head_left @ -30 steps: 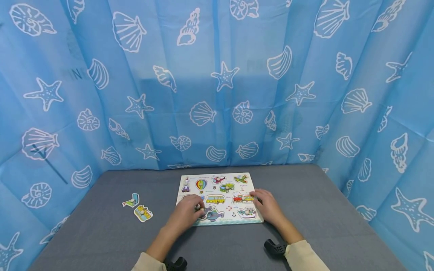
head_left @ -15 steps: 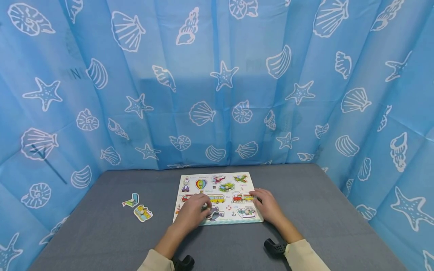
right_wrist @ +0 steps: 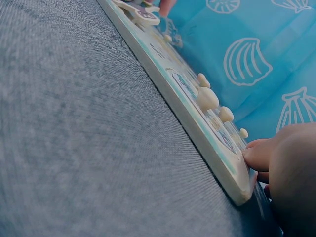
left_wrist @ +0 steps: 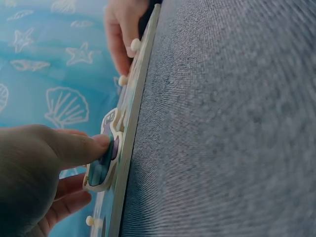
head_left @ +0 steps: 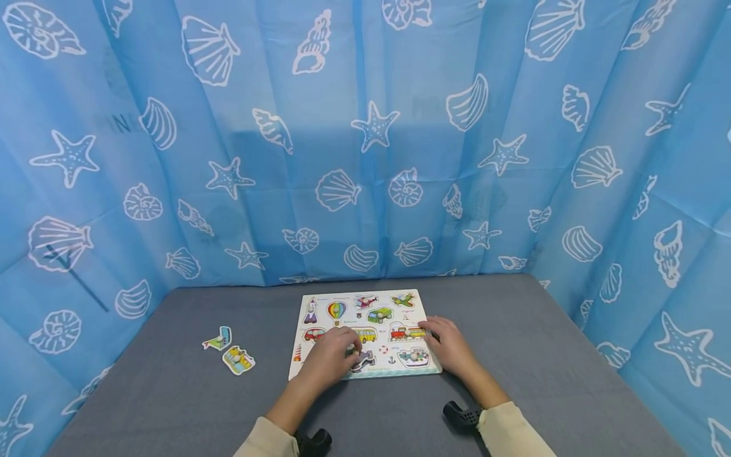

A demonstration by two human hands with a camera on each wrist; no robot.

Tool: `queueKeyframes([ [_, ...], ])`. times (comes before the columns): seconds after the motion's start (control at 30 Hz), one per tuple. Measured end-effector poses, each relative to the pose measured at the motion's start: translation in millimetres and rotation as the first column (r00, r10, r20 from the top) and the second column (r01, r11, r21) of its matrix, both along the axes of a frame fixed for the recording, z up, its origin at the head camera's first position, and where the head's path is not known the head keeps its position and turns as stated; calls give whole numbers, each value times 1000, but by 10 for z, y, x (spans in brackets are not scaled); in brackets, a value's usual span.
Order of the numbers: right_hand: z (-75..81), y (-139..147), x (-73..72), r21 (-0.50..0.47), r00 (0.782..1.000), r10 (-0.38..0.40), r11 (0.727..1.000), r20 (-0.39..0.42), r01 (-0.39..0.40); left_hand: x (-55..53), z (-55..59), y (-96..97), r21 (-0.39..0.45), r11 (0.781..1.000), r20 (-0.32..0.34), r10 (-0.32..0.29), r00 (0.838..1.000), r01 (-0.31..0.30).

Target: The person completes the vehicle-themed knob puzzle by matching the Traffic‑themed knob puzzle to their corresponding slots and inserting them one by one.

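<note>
In the head view my left hand point(head_left: 328, 357) is over the lower part of a wooden peg puzzle board point(head_left: 321, 311). Thumb and fingers pinch a teal and purple submarine puzzle piece point(left_wrist: 101, 168). The left wrist view shows this piece tilted, standing proud of the board's surface; its knob is hidden by the fingers. My right hand point(head_left: 450, 348) holds the board at its right edge, beside the train piece point(head_left: 407, 332). In the right wrist view its thumb point(right_wrist: 256, 155) lies on the board near the corner, with other fingers curled close to the edge.
Two loose puzzle pieces, a sailboat point(head_left: 218, 339) and a yellow vehicle-like piece point(head_left: 238, 360), lie left of the board. Several knobbed pieces sit in the board, among them a balloon point(head_left: 337, 310) and a ship point(head_left: 414, 357). A blue shell-patterned curtain point(head_left: 365, 209) hangs behind the grey table point(head_left: 514, 355).
My left hand has shifted right along the board with the submarine piece, uncovering the red car at the left. The right hand keeps its place. The head view has tilted slightly.
</note>
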State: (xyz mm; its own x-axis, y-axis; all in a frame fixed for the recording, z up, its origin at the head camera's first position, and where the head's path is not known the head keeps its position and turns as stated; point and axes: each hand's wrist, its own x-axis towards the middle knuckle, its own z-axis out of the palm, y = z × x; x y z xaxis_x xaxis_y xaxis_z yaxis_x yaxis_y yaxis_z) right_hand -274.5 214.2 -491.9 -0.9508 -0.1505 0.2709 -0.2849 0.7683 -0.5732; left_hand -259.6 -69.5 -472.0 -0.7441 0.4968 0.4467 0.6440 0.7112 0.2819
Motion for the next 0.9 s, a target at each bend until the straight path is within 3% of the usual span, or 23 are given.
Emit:
queueKeyframes([
  [0.37, 9, -1, 10, 1, 1000, 9, 1000, -19, -9, 20, 12, 13, -48, 998, 71, -43, 997, 46],
  [0.73, 16, -4, 30, 2, 1000, 17, 1000, -22, -17, 44, -14, -13, -66, 996, 95, -44, 994, 51],
  [0.9, 17, -7, 31, 4, 1000, 19, 1000, -25, -18, 66, -3, -36, -77, 996, 76, -42, 996, 48],
])
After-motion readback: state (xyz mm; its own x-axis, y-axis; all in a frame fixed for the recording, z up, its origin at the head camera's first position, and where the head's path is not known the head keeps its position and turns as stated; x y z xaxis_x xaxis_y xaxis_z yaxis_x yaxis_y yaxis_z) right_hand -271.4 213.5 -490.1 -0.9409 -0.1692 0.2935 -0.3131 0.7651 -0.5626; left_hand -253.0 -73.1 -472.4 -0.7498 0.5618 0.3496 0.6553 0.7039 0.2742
